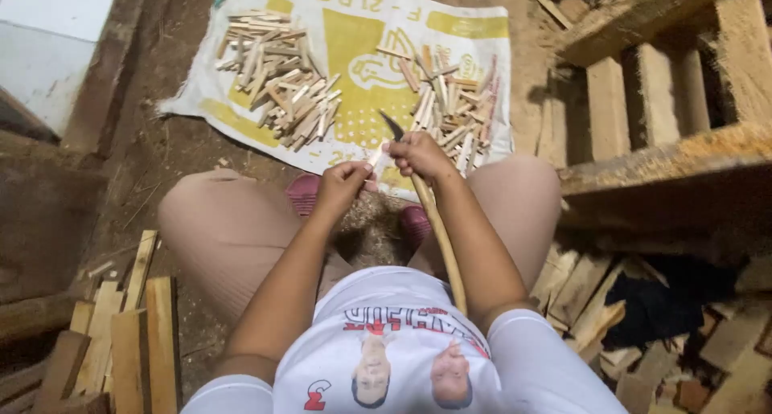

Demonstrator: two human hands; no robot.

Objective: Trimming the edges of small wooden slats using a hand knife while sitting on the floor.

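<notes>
The left hand [342,182] was closed around a small pale wood piece [376,158], held above the knees. The right hand [418,155] was clenched on a long-handled knife [438,229], its dark blade [392,126] meeting the piece's far end. Beyond the hands, two heaps of cut sticks [281,76] lay on a yellow-and-white sack [354,36].

One head-worn camera looks steeply down, close over the lap and ground.
</notes>
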